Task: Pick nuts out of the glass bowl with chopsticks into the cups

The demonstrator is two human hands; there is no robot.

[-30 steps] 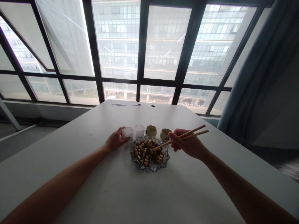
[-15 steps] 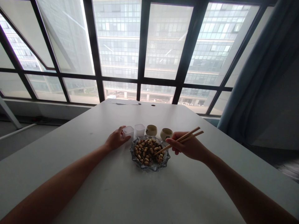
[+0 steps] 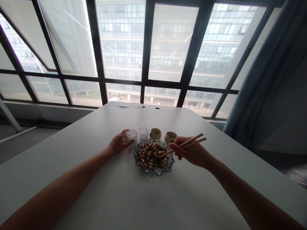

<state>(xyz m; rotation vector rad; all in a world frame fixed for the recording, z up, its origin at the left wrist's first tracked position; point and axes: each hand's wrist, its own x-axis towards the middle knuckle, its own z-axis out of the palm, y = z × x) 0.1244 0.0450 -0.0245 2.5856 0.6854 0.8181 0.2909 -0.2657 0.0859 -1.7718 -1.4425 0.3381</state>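
With my right hand (image 3: 189, 150) I grip a pair of wooden chopsticks (image 3: 192, 140), their tips down among the nuts. The pistachios (image 3: 149, 152), mixed with what look like sunflower seeds, fill a scalloped glass bowl (image 3: 154, 172). Whether the tips pinch a piece is too small to tell. My left hand (image 3: 120, 141) is wrapped round the near-left side of a translucent plastic cup (image 3: 131, 135), which stands upright behind the bowl's left edge. A second translucent cup (image 3: 143, 133) is just right of it.
Two cream ceramic cups with dark characters, one (image 3: 155, 134) behind the bowl and one (image 3: 170, 137) by my right hand, stand in the same row. Papers (image 3: 124, 104) lie at the far edge of the white table (image 3: 96, 185). Windows rise beyond; a blue curtain (image 3: 254, 80) hangs right.
My right hand has shifted slightly left and down, tilting the chopsticks a little flatter, with their tips still in the bowl. My left hand and the cups have stayed put.
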